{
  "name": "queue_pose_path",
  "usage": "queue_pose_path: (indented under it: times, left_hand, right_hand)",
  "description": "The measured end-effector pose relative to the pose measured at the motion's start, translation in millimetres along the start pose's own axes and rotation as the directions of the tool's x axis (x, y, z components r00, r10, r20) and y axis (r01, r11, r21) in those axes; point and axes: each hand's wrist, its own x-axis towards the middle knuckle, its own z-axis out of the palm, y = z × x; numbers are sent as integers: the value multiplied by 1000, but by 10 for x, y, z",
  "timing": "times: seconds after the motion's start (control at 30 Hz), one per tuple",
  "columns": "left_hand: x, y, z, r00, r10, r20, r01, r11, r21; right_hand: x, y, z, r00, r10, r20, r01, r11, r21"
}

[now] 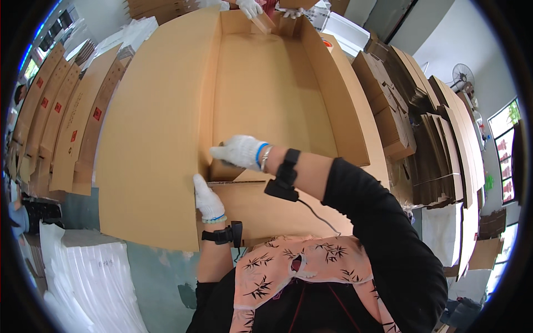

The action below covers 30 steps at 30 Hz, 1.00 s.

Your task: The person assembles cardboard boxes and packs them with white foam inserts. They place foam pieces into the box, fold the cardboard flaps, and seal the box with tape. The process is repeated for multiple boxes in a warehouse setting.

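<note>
A large open cardboard box (266, 94) lies before me, its long left flap (155, 122) folded outward. At its near left corner, my left hand (208, 201), in a white knitted glove, grips the cardboard edge with the thumb pointing up. My right hand (240, 151), also gloved, reaches across to the inside of that corner. Its fingers are closed, and something dark shows under them, too small to make out. Across the far end, a co-worker's gloved hand (250, 8) holds a strip of clear material (263, 23) over the box's end wall.
Stacked flattened cartons (83, 122) stand at the left, with more cardboard stacks (438, 150) at the right. White foam sheets (94, 277) are piled at the lower left. A roll of tape (327, 44) lies by the far right flap. A fan (462, 75) stands beyond.
</note>
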Motion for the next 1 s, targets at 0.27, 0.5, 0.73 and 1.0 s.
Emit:
queue_pose_path:
  times: [0.27, 0.5, 0.73, 1.0]
  left_hand:
    - [194, 814, -148, 860, -487, 155, 462, 612, -642]
    - [165, 435, -162, 926, -242, 290, 289, 948, -135]
    - [215, -486, 142, 704, -559, 438, 710, 556, -431]
    - [429, 538, -292, 706, -630, 323, 691, 513, -509]
  right_hand:
    - [170, -201, -27, 988, 131, 83, -111, 971, -210]
    - [-496, 366, -539, 970, -151, -193, 74, 931, -358]
    - [-2257, 1337, -1197, 993, -5, -118, -90, 620, -780]
    - [-2669, 1754, -736, 960, -83, -266, -37, 908, -418]
